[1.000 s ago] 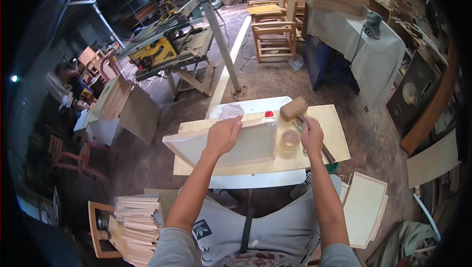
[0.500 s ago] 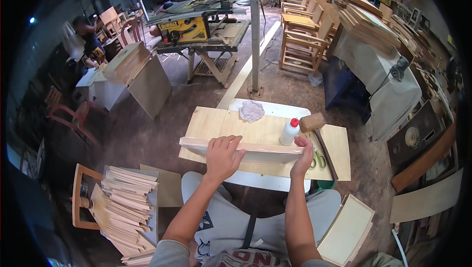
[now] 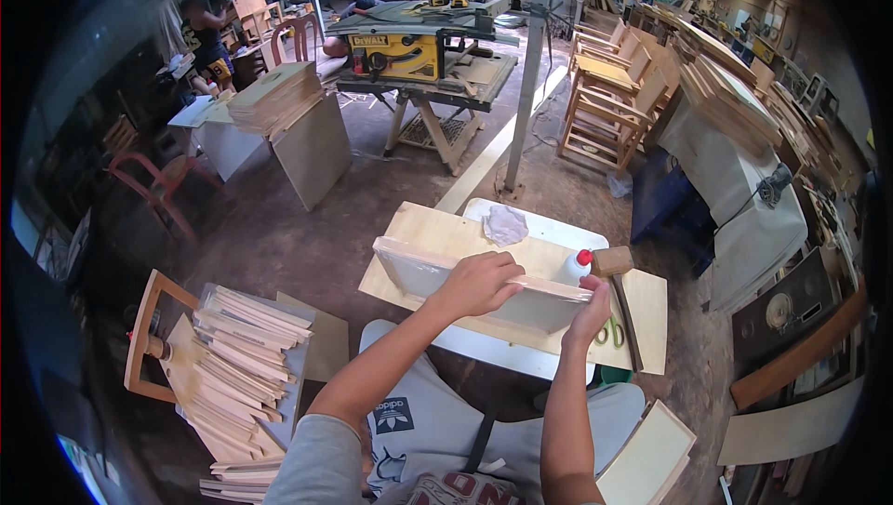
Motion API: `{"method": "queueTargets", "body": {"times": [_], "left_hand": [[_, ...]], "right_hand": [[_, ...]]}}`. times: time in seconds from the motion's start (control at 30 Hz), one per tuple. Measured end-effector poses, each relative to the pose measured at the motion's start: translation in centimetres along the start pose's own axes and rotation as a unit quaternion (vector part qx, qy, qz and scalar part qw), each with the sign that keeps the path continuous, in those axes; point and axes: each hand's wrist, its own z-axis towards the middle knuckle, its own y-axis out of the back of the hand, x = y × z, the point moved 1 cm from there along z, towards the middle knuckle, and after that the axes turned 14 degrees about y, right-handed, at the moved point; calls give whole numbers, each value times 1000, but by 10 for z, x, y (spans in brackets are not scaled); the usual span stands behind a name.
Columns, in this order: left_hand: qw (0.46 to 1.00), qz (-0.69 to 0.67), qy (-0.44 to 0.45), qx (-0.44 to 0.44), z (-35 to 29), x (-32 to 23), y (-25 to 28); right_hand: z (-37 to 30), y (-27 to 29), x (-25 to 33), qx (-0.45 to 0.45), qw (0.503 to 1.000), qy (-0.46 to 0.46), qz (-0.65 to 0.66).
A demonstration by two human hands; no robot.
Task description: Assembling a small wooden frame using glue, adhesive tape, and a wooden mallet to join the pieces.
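A flat panel (image 3: 535,311) with a pale face and a wooden strip along its top stands on its long edge on a light plywood board (image 3: 419,219). Over the middle of its top edge, my left hand (image 3: 482,284) is closed with fingers bent across the strip. My right hand (image 3: 588,314) grips the panel's right end, thumb side up. Just behind that end is a white glue bottle (image 3: 576,269) with a red cap, partly hidden by the panel. A wooden mallet (image 3: 611,261) and green-handled scissors (image 3: 609,332) lie to the right of my right hand.
A crumpled cloth (image 3: 505,225) lies at the board's far side, above a white tabletop (image 3: 484,210). Many thin wood strips (image 3: 244,356) are piled at my left. More framed panels (image 3: 646,458) rest at my right. A post (image 3: 532,86) and a table saw (image 3: 398,54) stand ahead.
My left hand has slid right along the panel's top edge toward its middle. The right hand keeps its grip at the right end. My view has tilted up and turned left.
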Motion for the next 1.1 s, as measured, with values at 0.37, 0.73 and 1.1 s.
{"method": "queueTargets", "body": {"times": [0.37, 0.73, 1.1], "left_hand": [[685, -373, 300, -550, -84, 178, 55], [846, -422, 281, -163, -17, 139, 172], [926, -315, 195, 76, 27, 91, 162]], "right_hand": [[-8, -12, -2, 19, 1000, -4, 2], [45, -111, -108, 88, 910, -377, 146], [-9, -166, -283, 206, 829, -516, 64]]}}
